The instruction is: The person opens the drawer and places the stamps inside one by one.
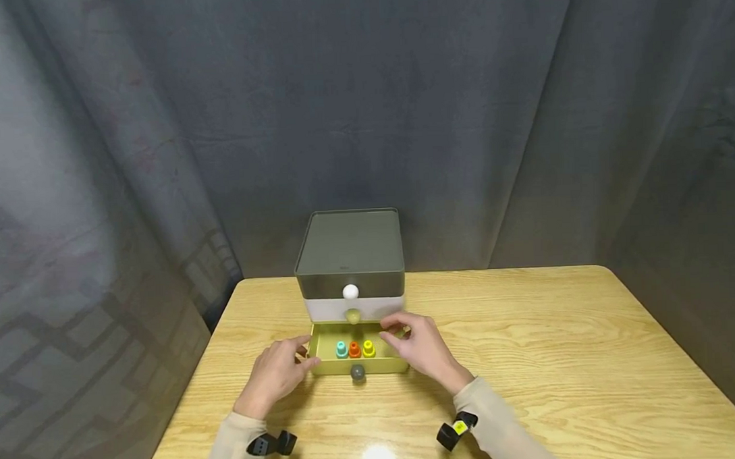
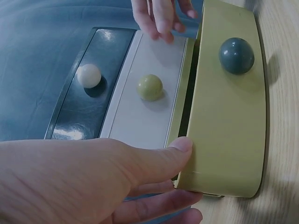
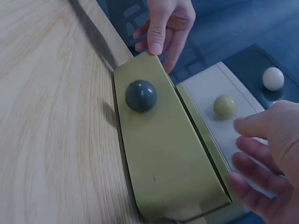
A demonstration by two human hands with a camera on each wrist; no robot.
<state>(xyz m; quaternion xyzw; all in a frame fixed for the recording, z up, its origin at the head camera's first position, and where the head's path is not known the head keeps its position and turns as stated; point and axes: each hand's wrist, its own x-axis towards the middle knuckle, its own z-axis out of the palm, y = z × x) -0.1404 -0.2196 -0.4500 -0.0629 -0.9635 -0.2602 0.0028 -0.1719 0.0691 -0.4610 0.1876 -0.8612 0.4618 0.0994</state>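
Note:
A yellow-green drawer (image 1: pixel 332 368) with a dark round knob (image 1: pixel 357 372) is pulled out at the bottom of a small drawer unit (image 1: pixel 356 243). Inside it stand three small stepped pegs side by side: a light blue peg (image 1: pixel 342 350), an orange peg (image 1: pixel 355 351) and a yellow peg (image 1: pixel 368 350). My left hand (image 1: pixel 279 370) pinches the drawer's left front corner, thumb on the top edge and fingers along the outer side. Over the drawer's right side hovers my right hand (image 1: pixel 423 346), fingers loosely bent and holding nothing. Both wrist views hide the drawer's inside.
Above the open drawer are a white drawer with a yellow-green knob (image 1: pixel 353 316) and a dark one with a white knob (image 1: pixel 350 291), both closed. The unit stands near the back edge of a wooden table (image 1: pixel 529 345). Grey curtains (image 1: pixel 364 121) hang behind and beside it.

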